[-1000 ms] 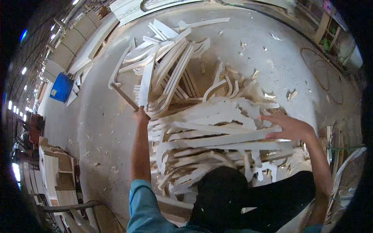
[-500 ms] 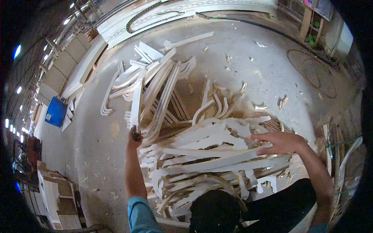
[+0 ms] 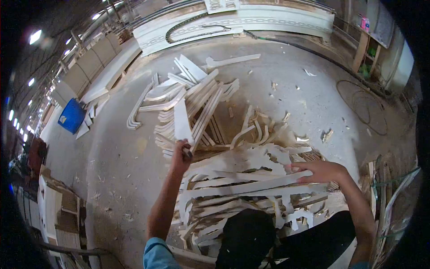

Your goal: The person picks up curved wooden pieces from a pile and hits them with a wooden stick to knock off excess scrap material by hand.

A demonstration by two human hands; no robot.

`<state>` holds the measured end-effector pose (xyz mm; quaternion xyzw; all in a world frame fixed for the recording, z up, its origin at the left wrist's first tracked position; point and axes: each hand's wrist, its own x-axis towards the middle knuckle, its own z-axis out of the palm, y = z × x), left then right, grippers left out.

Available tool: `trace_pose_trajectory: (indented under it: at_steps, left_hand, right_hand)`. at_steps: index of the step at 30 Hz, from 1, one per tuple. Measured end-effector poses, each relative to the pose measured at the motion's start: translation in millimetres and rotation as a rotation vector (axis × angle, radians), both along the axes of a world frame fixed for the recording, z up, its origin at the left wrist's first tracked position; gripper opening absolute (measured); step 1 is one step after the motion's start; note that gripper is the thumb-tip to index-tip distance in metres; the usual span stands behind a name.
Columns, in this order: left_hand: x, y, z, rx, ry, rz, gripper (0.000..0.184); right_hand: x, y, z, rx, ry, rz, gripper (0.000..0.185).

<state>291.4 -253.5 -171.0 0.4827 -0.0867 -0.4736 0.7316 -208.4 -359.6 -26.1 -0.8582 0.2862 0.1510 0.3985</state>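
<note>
My left hand (image 3: 180, 157) is closed around the near end of a flat white board piece (image 3: 182, 120) that points away from me over a heap of curved cut strips (image 3: 208, 112). A small dark object (image 3: 187, 153), too small to name, shows at its fingers. Across the nearer pile of jagged white offcuts (image 3: 251, 159) lies a long white strip (image 3: 251, 187). Its right end sits between the thumb and fingers of my right hand (image 3: 323, 172), which appears to grip it. The fingertips partly cover that end.
Wood scraps (image 3: 328, 135) dot the concrete floor. A blue bin (image 3: 71, 116) and stacked boards (image 3: 112, 71) are on the left, a cardboard stack (image 3: 60, 210) nearer. At the back runs a long white panel (image 3: 268, 20); a dark hose (image 3: 313, 50) crosses behind. Tied strips (image 3: 385, 193) stand at right.
The view has shifted, so the far heap appears farther right. My left hand has moved right and nearer the pile with the flat board piece. My right hand stays at the long strip's end.
</note>
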Motion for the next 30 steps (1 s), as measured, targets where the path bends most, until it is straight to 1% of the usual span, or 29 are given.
trace_pose_trajectory:
  at_steps: [2, 3, 4, 6, 7, 8, 9, 10, 12, 13, 14, 15, 17, 18, 19, 20, 22, 24, 25, 26, 27, 28, 30]
  left_hand:
    - [-14.5, 33.8, -18.5, -0.039, 0.135, -0.057, 0.012]
    - [-23.7, 57.4, -25.9, -0.129, 0.137, -0.132, 0.012]
    - [-42.9, 83.2, -20.5, -0.105, 0.111, -0.122, 0.015]
    - [-70.3, 140.6, -13.8, -0.034, 0.152, -0.203, 0.015]
    - [-107.3, 160.9, 10.4, 0.047, 0.108, -0.017, 0.015]
    - [-123.0, 187.8, 13.8, 0.216, 0.153, -0.054, 0.016]
    - [-144.2, 211.2, 22.5, 0.229, 0.1, -0.052, 0.016]
    - [-157.3, 237.4, 19.9, 0.267, 0.125, -0.138, 0.017]
    - [-176.2, 269.1, 49.4, 0.684, -0.021, -0.338, 0.033]
    - [-177.1, 290.2, 30.8, 0.654, -0.058, -0.333, 0.036]
    - [-178.9, 312.7, 11.4, 0.624, -0.098, -0.332, 0.039]
    - [-179.9, 321.2, 14.2, 0.626, -0.095, -0.331, 0.039]
    - [-182.2, 342.0, 22.3, 0.71, -0.157, -0.06, 0.041]
    - [-168.5, 353.8, 11.7, 0.707, -0.27, -0.075, 0.039]
    - [-161.3, 363.4, 7.6, 0.743, -0.255, -0.017, 0.039]
    - [-156.0, 353.7, 27.1, 0.777, -0.237, 0.043, 0.038]
    - [-132.5, 339.2, 5.2, 0.542, -0.372, 0.192, 0.038]
    - [-102.7, 310.0, -2.1, 0.446, -0.46, 0.206, 0.036]
    - [-81.6, 290.6, -12.8, 0.486, -0.581, 0.235, 0.037]
    - [-57.6, 268.6, -31.1, 0.524, -0.701, 0.261, 0.038]
    - [-20.1, 243.0, -73.0, 0.524, -0.868, 0.328, 0.04]
    - [10.2, 219.1, -98.8, 0.519, -1.034, 0.396, 0.042]
    - [27.9, 161.3, -72.5, 0.655, -0.829, 0.179, 0.04]
  right_hand:
    - [2.2, 5.3, 18.0, 0.024, 0.038, -0.081, 0.071]
    - [2.9, 6.0, 19.3, 0.016, 0.041, -0.049, 0.071]
    - [-0.2, 7.8, 15.8, -0.021, 0.028, -0.045, 0.071]
    - [-1.8, 10.2, 13.4, -0.036, 0.015, -0.013, 0.071]
    - [-1.7, 12.1, 15.9, -0.038, 0.022, -0.033, 0.071]
    - [-1.7, 12.6, 15.3, -0.041, 0.03, -0.055, 0.071]
    - [-3.1, 11.6, 11.2, -0.048, 0.024, -0.051, 0.072]
    - [-4.0, 11.2, 8.9, -0.039, 0.028, -0.033, 0.072]
    - [-6.5, 12.6, 8.0, -0.091, -0.034, -0.065, 0.072]
    - [-2.1, 15.8, 16.8, -0.089, 0.007, -0.068, 0.071]
    - [-4.1, 14.9, 13.6, -0.085, 0.01, -0.063, 0.071]
    - [-7.8, 11.2, 8.2, -0.11, -0.02, -0.057, 0.071]
    - [-8.9, 13.8, 5.7, -0.129, -0.048, -0.047, 0.07]
    - [-6.5, 16.3, 9.3, -0.096, -0.092, -0.085, 0.069]
    - [-3.5, 16.4, 13.2, -0.066, -0.132, -0.117, 0.067]
    - [-2.0, 15.7, 14.1, -0.071, -0.125, -0.102, 0.067]
    - [1.2, 14.1, 11.4, -0.168, -0.198, -0.084, 0.064]
    - [5.5, 13.6, 10.9, -0.169, -0.24, -0.071, 0.063]
    - [7.2, 13.8, 10.7, -0.169, -0.286, -0.07, 0.062]
    - [9.2, 14.7, 10.8, -0.173, -0.283, -0.073, 0.062]
    - [12.2, 14.9, 11.7, -0.104, -0.302, -0.104, 0.061]
    - [14.3, 14.8, 12.6, -0.036, -0.321, -0.136, 0.06]
    - [16.4, 12.4, 14.1, -0.042, -0.283, -0.149, 0.059]
